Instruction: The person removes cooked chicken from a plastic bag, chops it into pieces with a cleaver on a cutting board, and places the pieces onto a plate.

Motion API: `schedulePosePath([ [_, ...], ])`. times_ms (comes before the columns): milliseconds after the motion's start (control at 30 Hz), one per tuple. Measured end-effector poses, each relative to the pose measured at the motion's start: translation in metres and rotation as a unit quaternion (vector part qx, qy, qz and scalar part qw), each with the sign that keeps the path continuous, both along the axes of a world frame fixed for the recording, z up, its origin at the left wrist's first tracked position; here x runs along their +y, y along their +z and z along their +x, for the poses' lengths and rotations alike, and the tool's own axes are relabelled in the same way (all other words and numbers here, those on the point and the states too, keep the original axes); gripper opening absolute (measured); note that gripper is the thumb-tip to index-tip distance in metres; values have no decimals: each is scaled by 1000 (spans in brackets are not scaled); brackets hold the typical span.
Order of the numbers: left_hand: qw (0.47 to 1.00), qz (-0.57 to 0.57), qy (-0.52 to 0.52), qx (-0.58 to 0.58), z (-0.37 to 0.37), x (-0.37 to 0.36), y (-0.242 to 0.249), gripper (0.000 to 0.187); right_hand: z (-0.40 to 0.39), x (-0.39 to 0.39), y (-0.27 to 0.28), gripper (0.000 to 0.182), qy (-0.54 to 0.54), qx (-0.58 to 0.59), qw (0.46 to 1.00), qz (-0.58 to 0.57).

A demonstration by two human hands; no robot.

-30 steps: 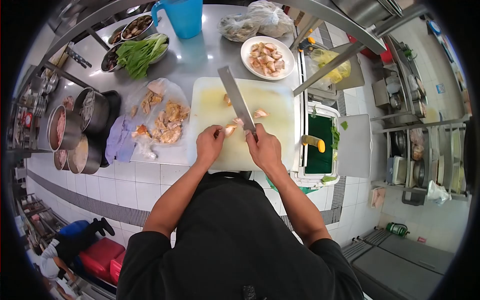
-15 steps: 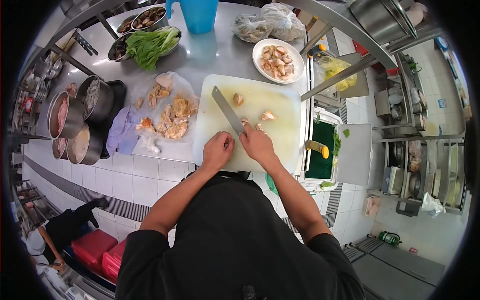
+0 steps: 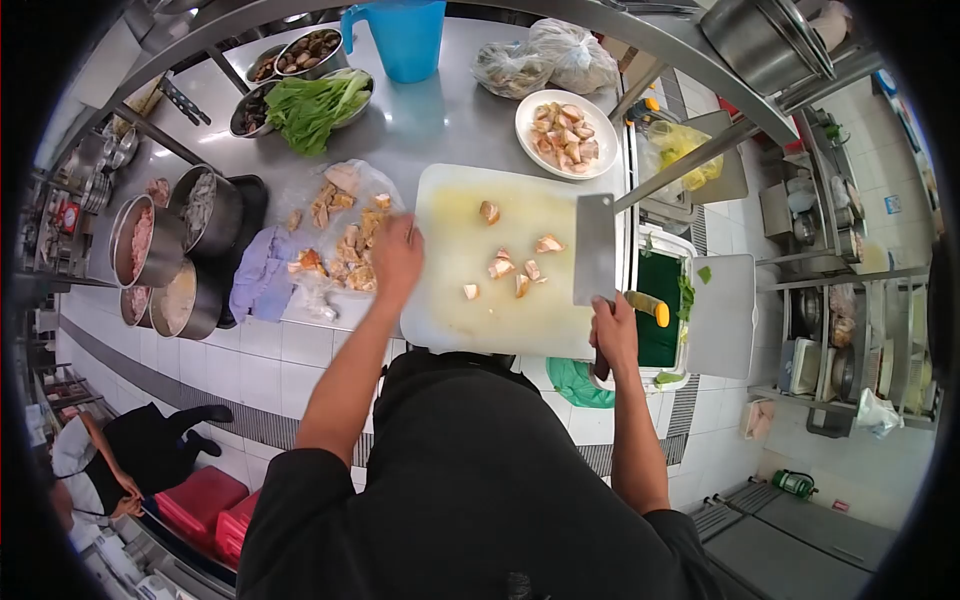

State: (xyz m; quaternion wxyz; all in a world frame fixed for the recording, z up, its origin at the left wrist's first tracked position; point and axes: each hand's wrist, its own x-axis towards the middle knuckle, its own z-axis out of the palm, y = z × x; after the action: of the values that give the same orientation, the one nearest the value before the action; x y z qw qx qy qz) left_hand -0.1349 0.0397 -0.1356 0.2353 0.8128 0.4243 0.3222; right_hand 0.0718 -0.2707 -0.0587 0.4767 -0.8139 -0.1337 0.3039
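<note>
My right hand grips a cleaver by its dark handle. Its broad blade lies flat over the right edge of the white cutting board. Several chopped chunks of cooked meat, apparently chicken, are scattered across the board. My left hand is to the left of the board, at the right edge of a clear plastic bag spread with larger meat pieces. Its fingers look loosely bent, with nothing visible in them; the fingertips are partly hidden. Behind the board, a white plate holds more cut chunks.
Leafy greens and a blue jug stand at the back. Metal pots and a purple cloth are left. A shelf post slants in from the right, near a yellow-handled tool. Another person is lower left.
My right hand has carried the cleaver from mid-board to the right edge. My left hand has left the board's front edge for the bagged meat. The chopped chunks are now uncovered.
</note>
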Motion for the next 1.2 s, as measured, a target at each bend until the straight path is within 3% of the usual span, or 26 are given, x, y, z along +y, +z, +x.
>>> schedulePosePath([
  [33,998,65,11,24,-1,27,5,23,1,-10,-4,18,-7,9,1000,14],
  [133,994,100,6,48,-1,90,-10,27,-3,-27,-4,19,-8,3,1000,-24],
  [200,973,0,-34,229,0,116,-17,30,-9,-32,-9,20,12,-57,998,-24],
  [233,973,3,-38,229,4,121,-15,30,-16,-26,-5,22,37,-114,993,-24],
  [300,982,-36,14,183,9,127,-11,30,-28,-13,12,24,46,-103,992,-53],
  [367,979,-11,-21,204,8,121,-15,27,-40,6,28,22,123,-266,952,-83],
  [400,974,10,-49,223,4,117,-19,24,-47,17,41,22,123,-263,953,-86],
  [500,971,28,-94,220,3,140,-48,17,-58,52,79,21,140,-299,944,-23],
  [567,977,7,-65,203,1,136,-39,15,-64,69,92,20,117,-338,932,59],
  [633,982,-16,-38,185,3,126,-20,12,-67,82,85,20,112,-334,933,73],
  [700,999,24,31,26,3,105,3,12,-63,91,45,19,183,-319,930,-26],
  [733,999,20,30,28,2,87,15,12,-63,96,5,18,242,-348,892,-154],
  [767,1000,8,20,-10,2,68,28,13,-62,96,-10,24,276,-278,901,-185],
  [833,998,-27,-26,-48,-3,25,35,19,-61,104,-5,25,277,-274,898,-206],
  [933,985,-64,-150,-50,-13,-68,7,29,-37,99,-25,24,297,-265,907,-137],
  [1000,973,19,-225,42,-16,-98,1,39,-32,98,-18,25,302,-242,912,-134],
  [1100,987,-7,-153,39,5,-103,9,45,-36,96,-7,27,295,-217,923,-120],
  [1200,987,-8,-158,35,26,-91,10,45,-41,89,-1,27,278,-214,932,-94],
])
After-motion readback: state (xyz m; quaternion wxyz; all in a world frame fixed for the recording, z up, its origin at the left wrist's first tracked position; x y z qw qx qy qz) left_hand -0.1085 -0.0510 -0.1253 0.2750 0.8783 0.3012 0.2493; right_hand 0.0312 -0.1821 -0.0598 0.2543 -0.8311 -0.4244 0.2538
